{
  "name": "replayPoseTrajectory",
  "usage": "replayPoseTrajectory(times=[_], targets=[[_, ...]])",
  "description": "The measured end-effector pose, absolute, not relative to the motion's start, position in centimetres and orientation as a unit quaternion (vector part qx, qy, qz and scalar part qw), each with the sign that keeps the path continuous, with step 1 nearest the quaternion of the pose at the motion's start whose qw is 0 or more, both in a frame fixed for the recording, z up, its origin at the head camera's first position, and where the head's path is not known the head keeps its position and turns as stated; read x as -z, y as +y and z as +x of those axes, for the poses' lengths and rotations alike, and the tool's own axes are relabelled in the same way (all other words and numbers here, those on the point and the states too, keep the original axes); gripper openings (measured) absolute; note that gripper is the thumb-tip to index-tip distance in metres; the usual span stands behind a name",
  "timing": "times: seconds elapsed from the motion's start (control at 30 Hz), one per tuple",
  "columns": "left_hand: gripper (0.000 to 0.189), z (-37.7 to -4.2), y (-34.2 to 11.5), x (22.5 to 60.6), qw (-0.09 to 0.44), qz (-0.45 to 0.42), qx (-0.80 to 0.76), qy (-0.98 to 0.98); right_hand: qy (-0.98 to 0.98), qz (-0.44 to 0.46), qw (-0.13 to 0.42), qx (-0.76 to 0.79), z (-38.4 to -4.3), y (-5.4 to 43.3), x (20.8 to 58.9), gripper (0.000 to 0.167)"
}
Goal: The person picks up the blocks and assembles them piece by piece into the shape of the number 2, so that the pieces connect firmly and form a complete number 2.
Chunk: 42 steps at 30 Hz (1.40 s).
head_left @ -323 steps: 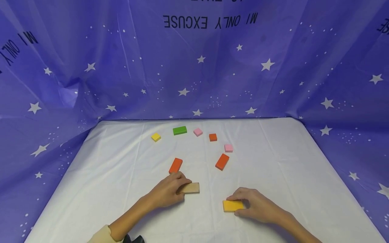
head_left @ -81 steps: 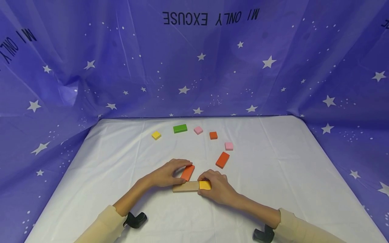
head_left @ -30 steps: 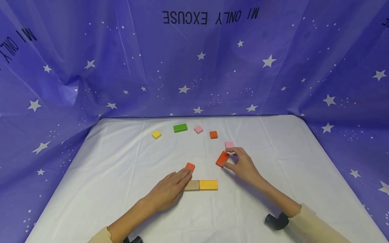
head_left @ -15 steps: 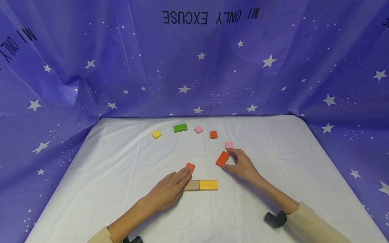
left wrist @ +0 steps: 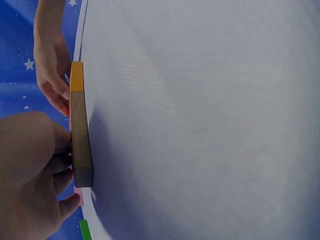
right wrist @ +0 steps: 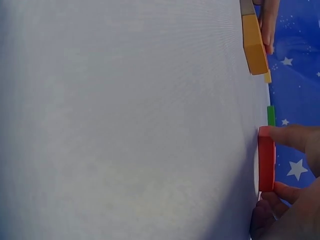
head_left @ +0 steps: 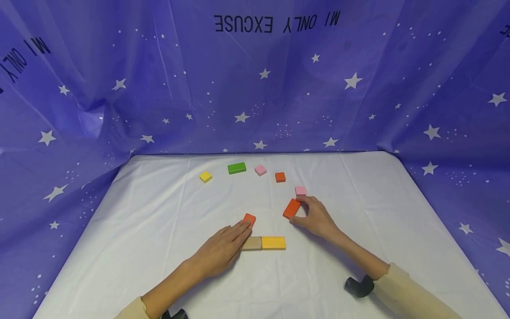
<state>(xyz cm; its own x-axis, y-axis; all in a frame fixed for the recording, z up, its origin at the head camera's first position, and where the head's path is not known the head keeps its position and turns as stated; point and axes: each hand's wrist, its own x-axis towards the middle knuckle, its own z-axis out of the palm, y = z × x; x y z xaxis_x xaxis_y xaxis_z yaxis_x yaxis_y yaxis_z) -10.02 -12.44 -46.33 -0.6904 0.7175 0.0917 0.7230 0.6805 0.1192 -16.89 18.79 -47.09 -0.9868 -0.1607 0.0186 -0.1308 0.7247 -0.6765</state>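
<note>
My left hand (head_left: 217,252) lies palm down with straight fingers over an orange-red block (head_left: 249,218) and the left part of a plain wooden block (head_left: 252,243), hiding much of both. End to end with the wooden block is a yellow block (head_left: 273,243); the left wrist view shows the wooden block (left wrist: 80,130) from its near side. Farther right, my right hand (head_left: 318,218) pinches a second orange-red block (head_left: 291,208) between thumb and fingers. In the right wrist view that block (right wrist: 266,160) has the thumb at one end and a finger at the other.
Behind the hands, small blocks form an arc: yellow (head_left: 205,177), green (head_left: 237,168), pink (head_left: 260,170), orange-red (head_left: 280,177) and pink (head_left: 300,191). The last sits just beyond the right fingertips. A purple starred curtain (head_left: 255,97) hangs behind the white-covered table (head_left: 338,274).
Since the oldest frame, the yellow block has come against the wooden block and the left orange-red block has moved right, behind it. My right hand went from yellow to the other orange-red block.
</note>
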Motion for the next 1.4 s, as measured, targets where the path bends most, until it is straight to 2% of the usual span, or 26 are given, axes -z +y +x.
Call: replayPoseTrajectory(times=[1.03,1.4], targets=[[0.051,-10.1,-12.3,46.3,-0.006,-0.382,0.059,-0.922,0.932,-0.125,0.039,0.337,-18.5,14.2,46.4,0.061],[0.049,-10.1,-12.4,46.3,0.017,-0.395,0.058,-0.917,0.931,-0.143,0.044,0.334,-19.3,12.3,46.7,0.063]])
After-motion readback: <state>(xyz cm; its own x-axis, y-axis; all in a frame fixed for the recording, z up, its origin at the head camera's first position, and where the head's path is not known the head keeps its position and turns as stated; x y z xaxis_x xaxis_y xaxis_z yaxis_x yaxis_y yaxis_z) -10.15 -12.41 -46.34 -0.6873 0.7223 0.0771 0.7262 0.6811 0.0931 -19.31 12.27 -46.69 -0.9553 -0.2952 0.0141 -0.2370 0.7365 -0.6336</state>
